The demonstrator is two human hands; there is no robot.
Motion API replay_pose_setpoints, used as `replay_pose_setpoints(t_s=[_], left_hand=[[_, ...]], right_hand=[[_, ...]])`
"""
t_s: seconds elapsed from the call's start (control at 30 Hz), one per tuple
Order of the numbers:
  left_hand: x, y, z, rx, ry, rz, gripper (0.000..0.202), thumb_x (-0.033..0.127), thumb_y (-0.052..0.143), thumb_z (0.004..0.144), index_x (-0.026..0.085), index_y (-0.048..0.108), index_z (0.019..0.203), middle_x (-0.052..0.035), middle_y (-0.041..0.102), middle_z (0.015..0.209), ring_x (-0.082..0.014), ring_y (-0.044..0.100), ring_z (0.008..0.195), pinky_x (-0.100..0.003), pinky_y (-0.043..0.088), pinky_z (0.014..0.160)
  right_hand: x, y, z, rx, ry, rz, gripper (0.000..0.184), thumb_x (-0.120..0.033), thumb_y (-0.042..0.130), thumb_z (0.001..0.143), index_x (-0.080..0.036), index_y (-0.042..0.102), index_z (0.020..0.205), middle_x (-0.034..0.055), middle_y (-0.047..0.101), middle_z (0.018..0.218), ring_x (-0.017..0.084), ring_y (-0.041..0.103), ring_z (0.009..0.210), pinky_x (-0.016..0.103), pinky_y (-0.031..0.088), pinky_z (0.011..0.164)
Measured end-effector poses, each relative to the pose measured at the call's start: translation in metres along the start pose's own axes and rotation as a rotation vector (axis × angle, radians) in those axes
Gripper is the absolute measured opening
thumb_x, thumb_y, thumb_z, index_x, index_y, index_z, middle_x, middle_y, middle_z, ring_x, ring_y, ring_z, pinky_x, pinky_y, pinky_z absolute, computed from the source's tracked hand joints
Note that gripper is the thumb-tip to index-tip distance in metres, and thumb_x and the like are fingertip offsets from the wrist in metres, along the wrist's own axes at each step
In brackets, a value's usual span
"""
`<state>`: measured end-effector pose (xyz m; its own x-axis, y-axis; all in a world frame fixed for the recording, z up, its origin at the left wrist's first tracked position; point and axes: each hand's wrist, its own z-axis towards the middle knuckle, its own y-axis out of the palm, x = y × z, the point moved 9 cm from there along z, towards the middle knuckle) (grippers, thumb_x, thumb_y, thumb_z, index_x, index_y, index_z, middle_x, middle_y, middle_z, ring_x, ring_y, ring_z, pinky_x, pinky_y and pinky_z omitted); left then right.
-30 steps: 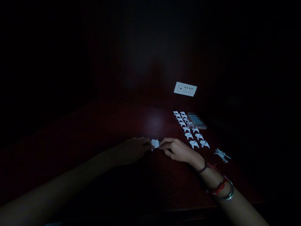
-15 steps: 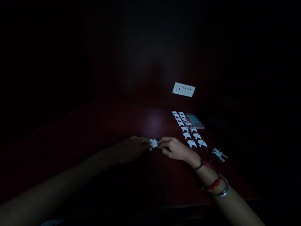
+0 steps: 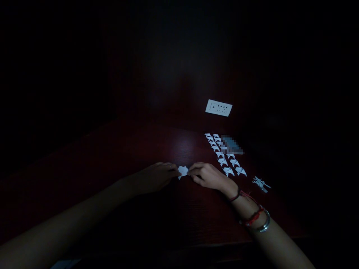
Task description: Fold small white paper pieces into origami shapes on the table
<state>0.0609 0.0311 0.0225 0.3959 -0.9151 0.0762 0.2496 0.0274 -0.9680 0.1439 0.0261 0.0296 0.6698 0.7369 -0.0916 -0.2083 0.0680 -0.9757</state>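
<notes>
The scene is very dark. A small white folded paper piece (image 3: 183, 171) lies between my two hands on a dark red wooden table (image 3: 134, 149). My left hand (image 3: 157, 177) pinches its left side with closed fingertips. My right hand (image 3: 207, 176) pinches its right side; that wrist wears red threads and a metal bangle. Two rows of several similar white folded paper pieces (image 3: 224, 155) lie just right of my right hand.
A white wall socket plate (image 3: 218, 108) sits on the dark wall behind the table. A blurred bluish flat object (image 3: 232, 145) lies by the paper rows. A crumpled white paper bit (image 3: 260, 184) lies farther right. The table's front edge runs below my forearms.
Both hands stay pinched on the paper piece; they and the whole view have shifted very slightly left.
</notes>
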Motion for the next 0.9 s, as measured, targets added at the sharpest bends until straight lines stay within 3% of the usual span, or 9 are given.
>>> replay_pose_setpoints(t_s=[0.27, 0.57, 0.67, 0.77, 0.9], left_hand=[[0.005, -0.005, -0.004, -0.029, 0.038, -0.065, 0.035, 0.014, 0.036, 0.081, 0.024, 0.043, 0.113, -0.0016, 0.046, 0.114, -0.0157, 0.044, 0.101, -0.029, 0.031, 0.089], [-0.002, 0.004, -0.009, -0.062, 0.043, -0.057, 0.036, 0.014, 0.035, 0.082, 0.023, 0.040, 0.116, -0.0019, 0.040, 0.123, -0.0171, 0.034, 0.112, -0.031, 0.027, 0.092], [-0.002, 0.007, -0.008, -0.052, 0.054, -0.017, 0.036, 0.015, 0.034, 0.083, 0.024, 0.039, 0.117, -0.0008, 0.038, 0.124, -0.0186, 0.032, 0.114, -0.033, 0.027, 0.091], [-0.001, 0.009, -0.006, -0.053, 0.045, 0.026, 0.036, 0.015, 0.036, 0.082, 0.026, 0.040, 0.117, -0.0008, 0.039, 0.124, -0.0195, 0.034, 0.112, -0.035, 0.027, 0.090], [0.000, 0.010, -0.005, -0.048, 0.029, 0.054, 0.036, 0.015, 0.037, 0.082, 0.025, 0.041, 0.116, -0.0024, 0.042, 0.121, -0.0178, 0.040, 0.107, -0.032, 0.028, 0.088]], right_hand=[[0.000, -0.003, 0.001, 0.034, 0.036, 0.022, 0.028, -0.017, 0.041, 0.078, -0.017, 0.052, 0.104, 0.0046, 0.053, 0.094, 0.012, 0.050, 0.083, 0.025, 0.039, 0.076], [-0.001, -0.004, -0.001, 0.029, -0.008, 0.119, 0.021, -0.016, 0.042, 0.078, -0.016, 0.059, 0.089, 0.0036, 0.055, 0.088, 0.011, 0.051, 0.078, 0.022, 0.040, 0.072], [0.007, -0.008, 0.001, 0.114, 0.032, 0.209, 0.023, -0.015, 0.042, 0.078, -0.015, 0.057, 0.094, 0.0035, 0.056, 0.084, 0.011, 0.051, 0.076, 0.022, 0.040, 0.071], [0.019, -0.011, 0.002, 0.234, 0.107, 0.262, 0.031, -0.018, 0.047, 0.076, -0.015, 0.052, 0.106, 0.0059, 0.055, 0.093, 0.013, 0.050, 0.084, 0.025, 0.039, 0.076], [0.031, -0.001, 0.006, 0.234, 0.203, 0.332, 0.038, -0.021, 0.052, 0.072, -0.013, 0.050, 0.109, 0.0067, 0.055, 0.091, 0.013, 0.050, 0.081, 0.026, 0.040, 0.074]])
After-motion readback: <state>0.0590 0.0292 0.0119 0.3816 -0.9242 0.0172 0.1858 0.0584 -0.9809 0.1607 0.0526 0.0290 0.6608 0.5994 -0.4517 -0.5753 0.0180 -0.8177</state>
